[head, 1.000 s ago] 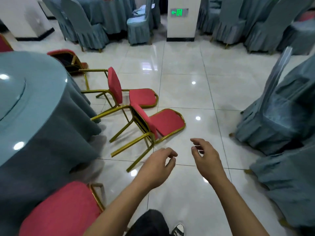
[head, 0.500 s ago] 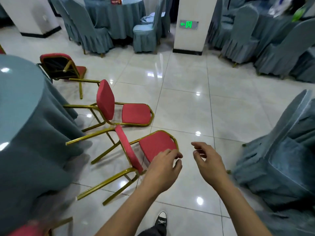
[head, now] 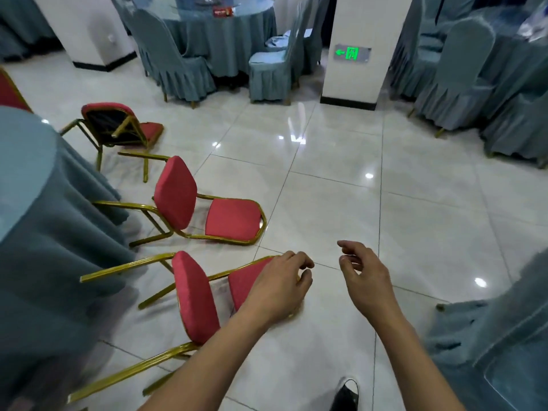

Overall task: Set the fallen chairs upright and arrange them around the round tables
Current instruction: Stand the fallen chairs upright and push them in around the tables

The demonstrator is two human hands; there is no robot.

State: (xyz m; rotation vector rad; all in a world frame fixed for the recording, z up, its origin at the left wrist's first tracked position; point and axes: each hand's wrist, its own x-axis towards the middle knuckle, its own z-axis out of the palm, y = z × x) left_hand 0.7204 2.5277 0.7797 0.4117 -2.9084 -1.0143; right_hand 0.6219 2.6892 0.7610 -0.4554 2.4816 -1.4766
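Left hand (head: 278, 284) and right hand (head: 366, 277) hang loose, holding nothing, above a fallen red chair (head: 192, 295); green exit sign (head: 351, 53) glows, words too small

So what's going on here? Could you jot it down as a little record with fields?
place: hall with tiled floor
fallen chairs: three red ones, nearest chair, middle chair, far chair
table beside them: round table, grey-blue cloth
left hand: over nearest chair's backrest, fingers loosely curled, no clear grip
right hand: in the air, holding nothing
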